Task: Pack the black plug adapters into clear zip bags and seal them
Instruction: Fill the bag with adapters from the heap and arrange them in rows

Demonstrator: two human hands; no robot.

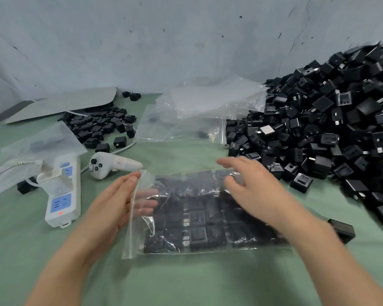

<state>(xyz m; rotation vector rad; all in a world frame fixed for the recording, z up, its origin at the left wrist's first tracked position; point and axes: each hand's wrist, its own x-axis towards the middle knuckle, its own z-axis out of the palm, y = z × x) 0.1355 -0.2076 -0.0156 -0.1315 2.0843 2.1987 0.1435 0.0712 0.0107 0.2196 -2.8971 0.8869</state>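
A clear zip bag (pixel 199 219) filled with rows of black plug adapters lies flat on the green table, its mouth edge pointing left. My left hand (pixel 117 204) is at that mouth edge, thumb on top and fingers showing through the plastic inside the bag. My right hand (pixel 252 186) hovers with spread fingers over the bag's far right part, blurred by motion. A large heap of loose black plug adapters (pixel 329 129) fills the right side. A smaller pile of adapters (pixel 102 127) lies at the back left.
Empty clear zip bags (pixel 186 120) lie behind the filled one. A white power strip (pixel 62 195) and a white controller (pixel 111 165) sit at the left, with another bag (pixel 42 142) and a grey board (pixel 71 102) behind. One adapter (pixel 342 230) lies alone at the right.
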